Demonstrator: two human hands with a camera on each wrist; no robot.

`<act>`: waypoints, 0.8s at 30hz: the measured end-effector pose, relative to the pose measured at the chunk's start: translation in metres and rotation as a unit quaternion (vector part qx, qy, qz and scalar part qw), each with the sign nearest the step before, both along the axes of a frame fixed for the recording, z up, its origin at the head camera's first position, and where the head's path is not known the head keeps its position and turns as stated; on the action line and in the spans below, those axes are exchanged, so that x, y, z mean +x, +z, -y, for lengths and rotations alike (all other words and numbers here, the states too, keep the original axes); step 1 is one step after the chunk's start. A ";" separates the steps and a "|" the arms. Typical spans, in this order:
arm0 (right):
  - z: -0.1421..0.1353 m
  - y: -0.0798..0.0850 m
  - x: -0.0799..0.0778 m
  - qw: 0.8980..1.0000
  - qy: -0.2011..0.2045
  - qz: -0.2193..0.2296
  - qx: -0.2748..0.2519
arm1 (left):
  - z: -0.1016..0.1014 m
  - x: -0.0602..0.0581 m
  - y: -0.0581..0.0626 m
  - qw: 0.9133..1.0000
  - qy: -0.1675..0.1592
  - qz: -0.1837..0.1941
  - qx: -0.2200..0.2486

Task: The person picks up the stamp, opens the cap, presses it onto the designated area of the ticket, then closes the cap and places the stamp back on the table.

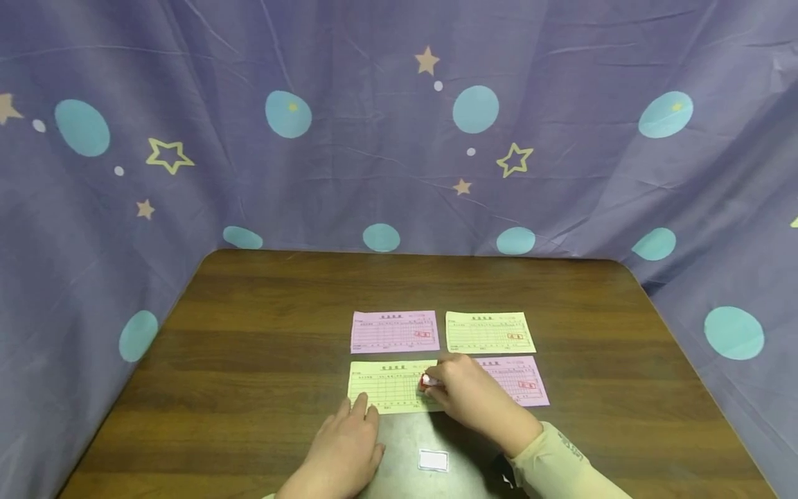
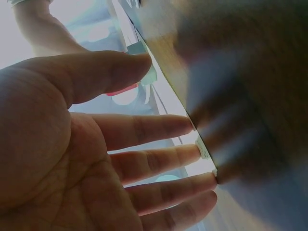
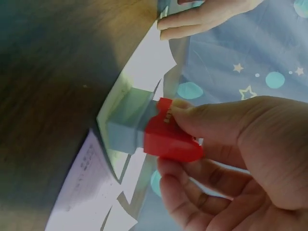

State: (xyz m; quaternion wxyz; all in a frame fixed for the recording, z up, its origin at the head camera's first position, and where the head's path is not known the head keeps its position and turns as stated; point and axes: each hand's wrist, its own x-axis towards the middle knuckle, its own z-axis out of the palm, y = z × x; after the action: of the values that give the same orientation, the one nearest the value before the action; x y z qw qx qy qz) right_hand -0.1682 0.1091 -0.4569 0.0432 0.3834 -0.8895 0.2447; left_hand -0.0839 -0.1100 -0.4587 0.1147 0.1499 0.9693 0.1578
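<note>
Stamp (image 3: 168,137), red-handled, is pinched in the right hand (image 1: 464,398) and pressed onto the near-left yellow form (image 1: 389,386), near the front edge of the tabletop (image 1: 249,333). The left hand (image 1: 346,450), fingers straight, pins that form's front edge. The other three forms already bear red marks. No containers are visible.

Brown wooden table (image 1: 249,333), purple star-print cloth (image 1: 374,138) behind. Small white card (image 1: 433,460) at near edge.

The left hand (image 1: 346,443) lies flat with straight fingers, while the right hand (image 1: 464,395) is curled, thumb and fingers pinching.
</note>
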 end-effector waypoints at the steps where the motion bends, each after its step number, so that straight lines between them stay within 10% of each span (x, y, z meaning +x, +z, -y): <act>1: -0.001 -0.001 0.000 1.000 0.004 0.002 -0.009 | 0.000 0.000 0.000 1.000 0.001 0.000 -0.001; 19: -0.077 0.008 0.015 0.989 -0.039 -0.045 -0.137 | 0.004 -0.001 0.003 0.999 -0.009 -0.026 -0.016; 24: -0.087 0.007 0.018 0.987 -0.038 -0.058 -0.145 | -0.003 0.000 0.004 0.995 -0.060 -0.080 -0.028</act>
State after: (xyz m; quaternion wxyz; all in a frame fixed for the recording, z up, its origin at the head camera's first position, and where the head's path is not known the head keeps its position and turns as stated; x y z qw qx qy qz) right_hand -0.1502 0.1958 -0.4500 0.1595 0.3524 -0.8546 0.3464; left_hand -0.0837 -0.1066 -0.4547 0.0504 0.2164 0.9686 0.1111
